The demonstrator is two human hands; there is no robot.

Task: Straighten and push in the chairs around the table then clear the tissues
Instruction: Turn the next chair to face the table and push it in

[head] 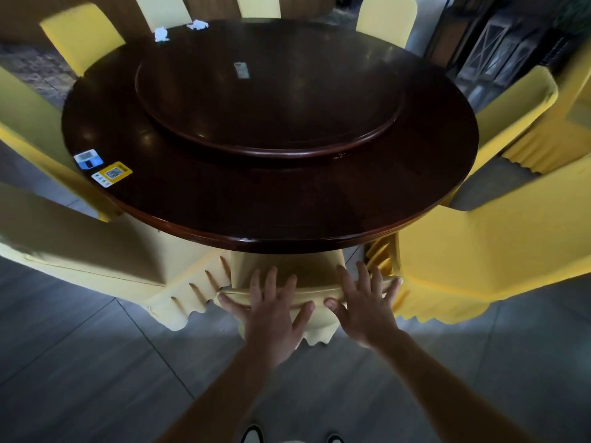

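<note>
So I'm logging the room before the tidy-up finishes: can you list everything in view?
Table: one, dark brown, round, centre.
Turntable: one, dark brown, on the table.
Chairs: at least nine, yellow covers, ringing the table.
Tissues: two, white, crumpled, far edge of the table.
Stickers: three, blue, yellow and grey, on the tabletop and turntable.
Shoes: two, bottom edge.
Left hand: flat on the nearest chair's back.
Right hand: likewise.

Grey large-tile floor with thin grout lines [96,362]; patterned grey-brown carpet strip [35,68] far left; brown wood-panel wall [22,11] behind; dark lattice-framed cabinet or screen [492,49] upper right; dim room, soft light reflections.
</note>
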